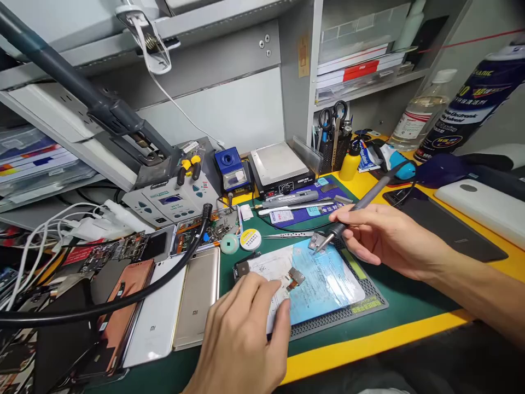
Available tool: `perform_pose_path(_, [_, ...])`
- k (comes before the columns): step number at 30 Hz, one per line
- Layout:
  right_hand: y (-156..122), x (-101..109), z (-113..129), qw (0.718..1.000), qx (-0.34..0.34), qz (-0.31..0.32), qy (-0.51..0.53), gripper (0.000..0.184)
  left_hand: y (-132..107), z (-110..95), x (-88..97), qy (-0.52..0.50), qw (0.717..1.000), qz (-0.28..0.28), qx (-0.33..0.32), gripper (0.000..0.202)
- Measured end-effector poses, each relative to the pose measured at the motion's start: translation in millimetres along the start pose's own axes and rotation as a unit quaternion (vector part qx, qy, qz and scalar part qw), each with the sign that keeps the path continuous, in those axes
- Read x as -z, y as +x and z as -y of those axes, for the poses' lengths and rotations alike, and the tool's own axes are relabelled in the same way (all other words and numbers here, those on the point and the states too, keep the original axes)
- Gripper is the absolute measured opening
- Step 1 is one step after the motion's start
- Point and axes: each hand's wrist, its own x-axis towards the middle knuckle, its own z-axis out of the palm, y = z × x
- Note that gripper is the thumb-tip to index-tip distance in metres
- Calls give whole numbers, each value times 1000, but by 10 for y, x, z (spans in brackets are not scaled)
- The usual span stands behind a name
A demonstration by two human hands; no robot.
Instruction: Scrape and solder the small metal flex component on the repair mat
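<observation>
nearest the camera, the left hand (246,334) rests at the lower left of a blue-and-white sheet (311,303), its thumb and forefinger spread with a gap between them; whether it touches the small circuit part (296,278) lying on the sheet just beside its fingertips, i cannot tell. beyond it, the right hand (381,238) pinches a soldering iron (371,192) between thumb and fingers, the iron slanting down and left so that its metal tip sits beside a small metal bracket (315,242) at the sheet's far edge; contact there is too small to make out. under the sheet lies a dark perforated mat (375,301), on a green mat (338,332) bordered in yellow. just past the sheet are tweezers (291,236), a round tin (250,239) with a yellow-and-white label and a pale green spool (230,244). to the left a gold phone (200,295) and a white phone (158,312) lie face down side by side, a thick black hose (82,316) crossing over the white one. farther back stand a grey station (176,198) with yellow-handled pliers (189,168) on top, a flat hot plate (281,162) and a yellow bottle (350,164).
</observation>
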Motion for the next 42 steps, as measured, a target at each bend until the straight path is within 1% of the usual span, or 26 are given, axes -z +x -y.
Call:
perform_pose_path(2, [1,1,-10,1000,1,-9,-4,30,74,-41,-50,6,1000,8,9,26])
perform_pose_path(4, [-2,-4,-14,1000,-10,-6,-15,33,158,-71,-78,18,999,27,20,30])
perform_pose_path(7, [-19,-20,-16,999,-28,4,-31,37,259,-88,-86,15,997,64,32,22])
perform_pose_path(10, [-41,-39,-22,999,-28,13,-41,33,310,-64,-72,-10,995,92,39,11])
perform_pose_path(16, [-86,-74,-74,997,-24,48,-62,30,312,40,-25,-42,992,114,40,7])
perform_pose_path(21, [-98,-90,-121,992,-11,66,-103,31,271,77,-14,-55,992,107,41,15])
perform_pose_path(31, [-90,-120,-123,995,-24,51,-78,24,235,131,-79,-93,993,69,37,14])
perform_pose_path(36, [-114,-105,-123,994,-27,45,-93,20,170,80,-42,-26,999,46,13,23])
perform_pose_path(39, [-127,-96,-118,994,-24,40,-96,13,135,57,-14,0,999,46,-3,27])
perform_pose_path(42, [-146,-92,-122,992,-7,46,-120,7,141,61,-21,17,999,39,-9,21])
